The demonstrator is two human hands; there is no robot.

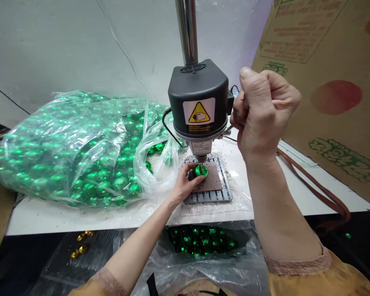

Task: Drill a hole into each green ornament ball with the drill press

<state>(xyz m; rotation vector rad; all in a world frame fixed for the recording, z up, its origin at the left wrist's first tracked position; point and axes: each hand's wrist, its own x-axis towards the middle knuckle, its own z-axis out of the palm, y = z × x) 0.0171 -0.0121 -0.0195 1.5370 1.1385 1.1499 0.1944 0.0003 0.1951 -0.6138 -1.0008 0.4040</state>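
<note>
The left hand (185,181) pinches a green ball (200,171) between thumb and fingers, below the drill head (200,100). The right hand (262,111), at the ball's 2 o'clock, curls around the lever (229,129).

one head camera looks forward and down at the drill press (200,96), seemingly close

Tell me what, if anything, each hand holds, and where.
The left hand holds a green ball by its sides, between thumb and fingers. The right hand is closed beside the drill; whatever it grips is hidden.
</note>
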